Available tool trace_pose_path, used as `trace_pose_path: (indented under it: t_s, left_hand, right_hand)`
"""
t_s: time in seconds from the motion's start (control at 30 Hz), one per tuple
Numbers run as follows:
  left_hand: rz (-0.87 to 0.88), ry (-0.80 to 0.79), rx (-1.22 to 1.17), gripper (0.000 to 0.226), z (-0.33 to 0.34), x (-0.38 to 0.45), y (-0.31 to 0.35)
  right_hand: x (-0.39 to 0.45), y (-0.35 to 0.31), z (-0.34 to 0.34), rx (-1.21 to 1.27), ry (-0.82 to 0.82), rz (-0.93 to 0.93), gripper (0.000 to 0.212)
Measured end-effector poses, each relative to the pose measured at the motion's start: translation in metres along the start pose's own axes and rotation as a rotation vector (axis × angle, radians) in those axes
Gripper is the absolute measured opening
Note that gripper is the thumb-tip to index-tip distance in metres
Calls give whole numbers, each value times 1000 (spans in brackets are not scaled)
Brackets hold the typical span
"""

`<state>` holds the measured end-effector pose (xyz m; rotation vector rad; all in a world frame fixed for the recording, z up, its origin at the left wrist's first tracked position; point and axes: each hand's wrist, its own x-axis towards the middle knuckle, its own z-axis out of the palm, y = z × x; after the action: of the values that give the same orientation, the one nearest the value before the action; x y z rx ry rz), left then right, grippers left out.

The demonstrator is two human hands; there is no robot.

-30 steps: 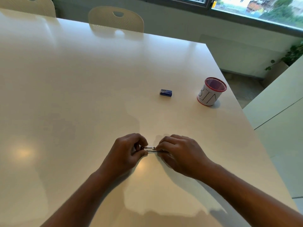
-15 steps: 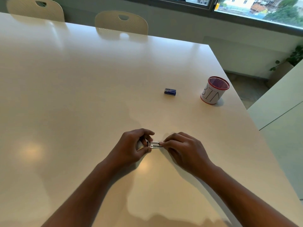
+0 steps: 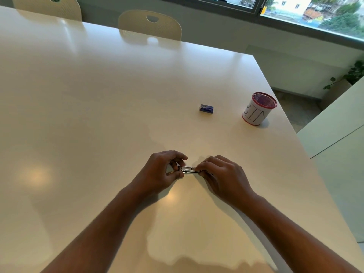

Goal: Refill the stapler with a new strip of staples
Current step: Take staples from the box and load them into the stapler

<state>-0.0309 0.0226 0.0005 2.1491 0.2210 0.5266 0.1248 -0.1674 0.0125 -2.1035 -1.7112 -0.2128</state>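
Note:
A small metal stapler (image 3: 188,169) lies low over the white table (image 3: 98,115), held between both hands. My left hand (image 3: 161,172) grips its left end with curled fingers and thumb. My right hand (image 3: 222,176) pinches its right end. Only the shiny middle section shows between the fingers; both ends are hidden. Whether a staple strip sits in it cannot be seen. A small blue staple box (image 3: 206,108) lies on the table farther away, to the right of centre.
A white cup with a red mesh rim, marked BIN (image 3: 258,108), stands near the table's right edge. Two cream chairs (image 3: 150,24) are at the far side. The right table edge drops to the floor, beside a white cabinet (image 3: 334,131).
Both hands stay on the stapler at the same spot on the table. The visible metal part between the fingers looks slightly shorter than one second ago. The view has tilted a little.

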Motion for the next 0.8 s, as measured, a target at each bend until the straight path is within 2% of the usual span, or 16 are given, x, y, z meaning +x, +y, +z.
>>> trace_pose_path:
  t_s: [0.1,0.3,0.43,0.57,0.67,0.8]
  left_hand:
    - [0,6,5,47,0,0,-1]
    - [6,6,9,47,2,0,-1]
    - [19,1,28,45,2,0,0]
    - [27,-11,55,42,3,0,0]
    - [43,-30,81,39,6,-3,1]
    - [55,-45,136,36,6,-1,4]
  right_hand:
    - [0,1,3,64,40,80,21]
    - [-4,0,8,34,70,62,14]
    - [-6,-1,9,13,44,38,14]
    - [-5,-8,10,3,-8,103,19]
    - [-9,-6,7,97,-35,148,26]
    - [-17,1,-1,244,37,306,47]
